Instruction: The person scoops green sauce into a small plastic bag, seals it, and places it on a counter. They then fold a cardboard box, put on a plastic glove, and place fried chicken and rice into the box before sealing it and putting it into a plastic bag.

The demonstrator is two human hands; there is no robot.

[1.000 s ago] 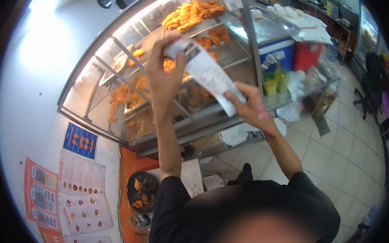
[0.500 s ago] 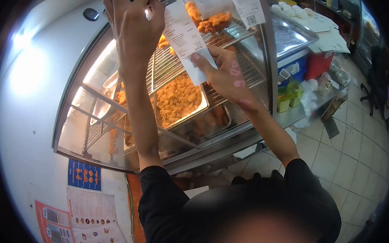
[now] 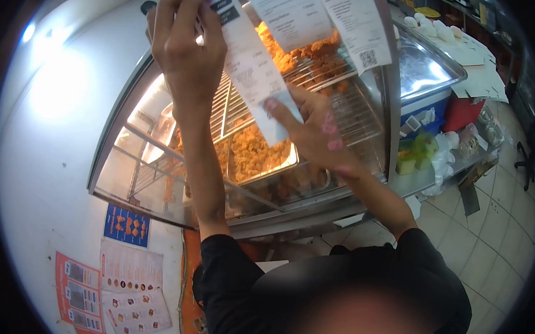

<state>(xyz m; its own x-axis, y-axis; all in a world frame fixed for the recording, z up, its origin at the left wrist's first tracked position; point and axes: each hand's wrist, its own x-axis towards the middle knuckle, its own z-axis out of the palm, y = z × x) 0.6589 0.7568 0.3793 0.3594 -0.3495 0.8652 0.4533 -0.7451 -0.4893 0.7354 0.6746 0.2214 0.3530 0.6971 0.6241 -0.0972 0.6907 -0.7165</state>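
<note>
A long printed receipt [image 3: 253, 66] slants down in front of a glass food cabinet. My left hand [image 3: 189, 46] pinches its upper end near the top of the view. Lower down, my right hand [image 3: 310, 124] holds the bottom part between thumb and fingers. Two more paper slips hang to the right, a wide one [image 3: 290, 17] and one with a square code [image 3: 360, 35]. Behind the papers, fried pieces [image 3: 327, 60] lie on a wire rack [image 3: 353, 76], and a metal tray [image 3: 294, 156] below holds crumbly fried food.
On the right are a shiny metal tray [image 3: 427, 60], a blue container [image 3: 425, 110], green tubs [image 3: 406, 163] and plastic bags [image 3: 445, 152] on a shelf. Menu sheets [image 3: 131, 268] and a blue poster [image 3: 127, 226] are on the left wall. Tiled floor [image 3: 483, 245] shows at right.
The view has shifted, so the cabinet and shelf appear further right and more of the hanging slips shows. Both hands still hold the receipt, which now appears slightly lower.
</note>
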